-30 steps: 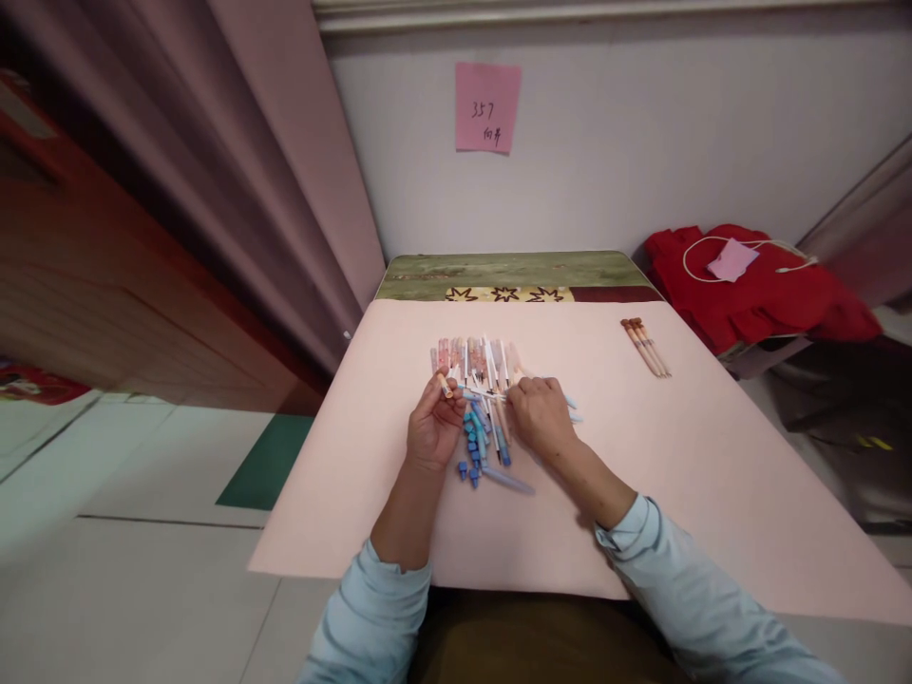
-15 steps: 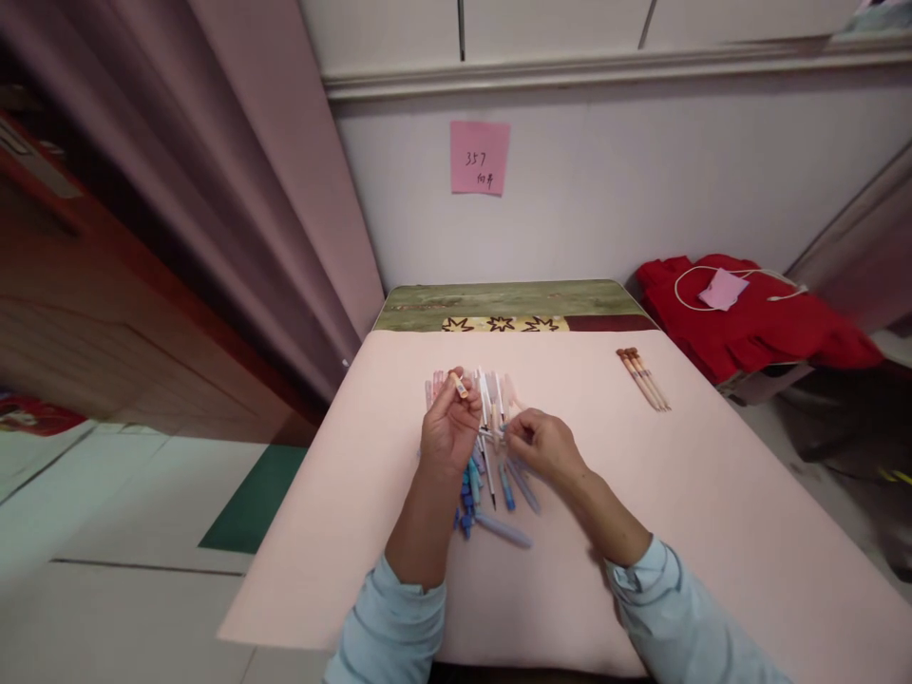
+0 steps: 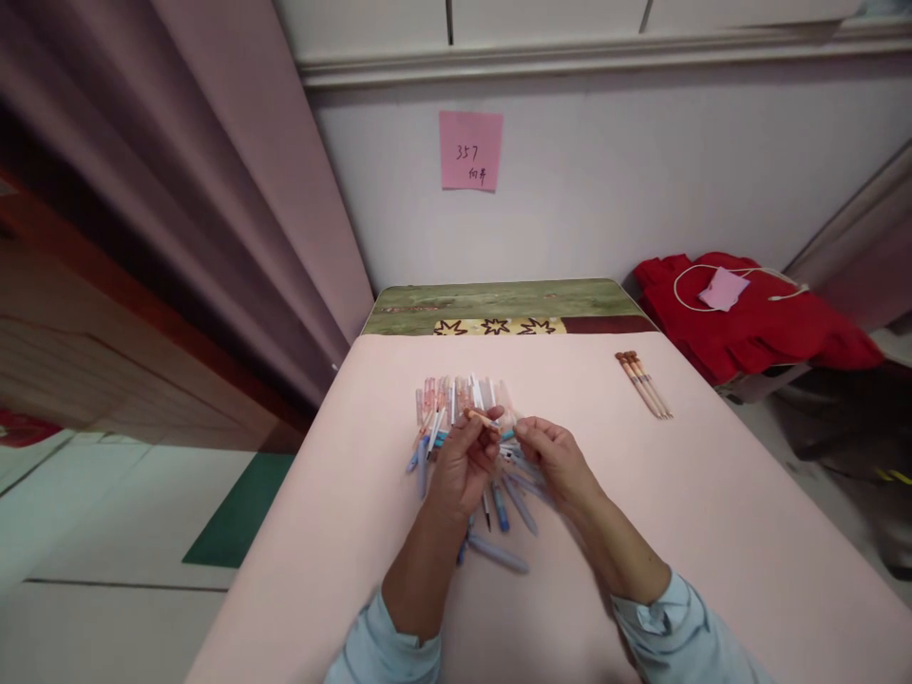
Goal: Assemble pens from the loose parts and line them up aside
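One head-worn camera — looking forward and down, close over the pink table [image 3: 684, 532].

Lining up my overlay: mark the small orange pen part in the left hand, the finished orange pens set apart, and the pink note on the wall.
orange pen part [image 3: 482, 417], head view, its middle at the fingertips.
finished orange pens [image 3: 644, 384], head view, mid-barrels.
pink note [image 3: 470, 151], head view, centre.

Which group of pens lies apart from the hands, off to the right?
The small bundle of orange-capped pens near the pink mat's far right edge. It lies alone, untouched, while the mixed pink and blue pen pile sits under both hands.
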`<state>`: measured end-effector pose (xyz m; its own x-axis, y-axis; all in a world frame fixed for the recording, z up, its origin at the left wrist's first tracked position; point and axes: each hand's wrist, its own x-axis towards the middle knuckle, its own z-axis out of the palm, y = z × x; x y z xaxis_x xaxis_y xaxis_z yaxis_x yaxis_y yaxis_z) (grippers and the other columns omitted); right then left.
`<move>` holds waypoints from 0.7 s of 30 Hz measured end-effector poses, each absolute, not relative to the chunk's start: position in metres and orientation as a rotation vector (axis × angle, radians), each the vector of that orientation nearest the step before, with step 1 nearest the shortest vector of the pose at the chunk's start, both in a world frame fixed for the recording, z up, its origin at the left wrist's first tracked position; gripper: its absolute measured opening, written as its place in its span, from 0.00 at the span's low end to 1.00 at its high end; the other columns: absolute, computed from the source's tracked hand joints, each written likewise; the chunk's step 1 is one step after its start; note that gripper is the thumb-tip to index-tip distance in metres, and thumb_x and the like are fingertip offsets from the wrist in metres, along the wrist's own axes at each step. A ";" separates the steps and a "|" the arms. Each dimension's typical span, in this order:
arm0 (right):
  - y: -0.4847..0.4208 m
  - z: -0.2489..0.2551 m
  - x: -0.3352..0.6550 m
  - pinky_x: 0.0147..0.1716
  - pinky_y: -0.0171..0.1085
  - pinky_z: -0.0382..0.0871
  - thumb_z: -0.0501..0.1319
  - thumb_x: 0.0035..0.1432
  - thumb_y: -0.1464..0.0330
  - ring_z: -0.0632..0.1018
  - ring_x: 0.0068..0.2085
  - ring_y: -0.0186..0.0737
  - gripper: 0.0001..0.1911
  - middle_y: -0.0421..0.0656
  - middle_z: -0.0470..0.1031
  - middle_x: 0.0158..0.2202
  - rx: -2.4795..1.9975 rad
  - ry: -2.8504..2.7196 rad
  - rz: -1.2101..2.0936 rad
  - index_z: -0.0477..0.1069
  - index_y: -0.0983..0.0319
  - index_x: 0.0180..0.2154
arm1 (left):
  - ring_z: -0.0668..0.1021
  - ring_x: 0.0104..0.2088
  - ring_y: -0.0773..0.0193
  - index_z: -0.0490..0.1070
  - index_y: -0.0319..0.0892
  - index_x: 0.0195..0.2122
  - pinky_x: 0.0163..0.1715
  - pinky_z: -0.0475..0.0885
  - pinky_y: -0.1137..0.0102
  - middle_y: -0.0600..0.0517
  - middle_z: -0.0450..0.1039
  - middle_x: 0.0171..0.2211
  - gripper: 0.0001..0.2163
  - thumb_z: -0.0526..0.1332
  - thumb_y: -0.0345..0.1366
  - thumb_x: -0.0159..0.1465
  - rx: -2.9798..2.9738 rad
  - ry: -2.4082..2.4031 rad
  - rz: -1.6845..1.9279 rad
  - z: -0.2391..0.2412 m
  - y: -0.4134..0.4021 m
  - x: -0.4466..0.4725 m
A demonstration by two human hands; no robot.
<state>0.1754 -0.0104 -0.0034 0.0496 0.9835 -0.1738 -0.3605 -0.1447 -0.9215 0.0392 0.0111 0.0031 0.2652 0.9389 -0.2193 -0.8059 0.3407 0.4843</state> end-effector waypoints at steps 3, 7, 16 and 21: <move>-0.011 -0.004 0.178 0.21 0.30 0.54 0.68 0.50 0.56 0.60 0.20 0.28 0.16 0.34 0.62 0.18 -1.100 -0.805 1.391 0.71 0.63 0.27 | 0.77 0.27 0.73 0.73 0.36 0.35 0.21 0.70 0.83 0.42 0.79 0.42 0.07 0.68 0.30 0.57 0.307 0.508 1.151 0.006 0.009 0.041; -0.012 -0.004 0.180 0.24 0.32 0.60 0.66 0.53 0.57 0.67 0.24 0.31 0.15 0.38 0.71 0.24 -1.190 -0.983 1.142 0.72 0.63 0.31 | 0.80 0.30 0.70 0.73 0.36 0.36 0.30 0.76 0.80 0.44 0.79 0.41 0.07 0.68 0.28 0.57 0.320 0.530 1.125 0.008 0.009 0.042; -0.015 -0.003 0.181 0.30 0.34 0.66 0.60 0.61 0.66 0.71 0.28 0.35 0.06 0.41 0.73 0.29 -1.302 -1.488 0.336 0.73 0.59 0.32 | 0.81 0.35 0.68 0.74 0.35 0.35 0.38 0.77 0.78 0.47 0.79 0.37 0.06 0.68 0.28 0.57 0.338 0.503 1.133 0.003 0.009 0.044; -0.016 -0.004 0.185 0.30 0.34 0.69 0.59 0.63 0.65 0.73 0.28 0.35 0.12 0.41 0.74 0.32 -1.223 -1.454 0.477 0.72 0.59 0.47 | 0.81 0.34 0.69 0.74 0.35 0.35 0.39 0.77 0.78 0.47 0.79 0.35 0.07 0.69 0.30 0.56 0.372 0.531 1.128 0.001 0.011 0.044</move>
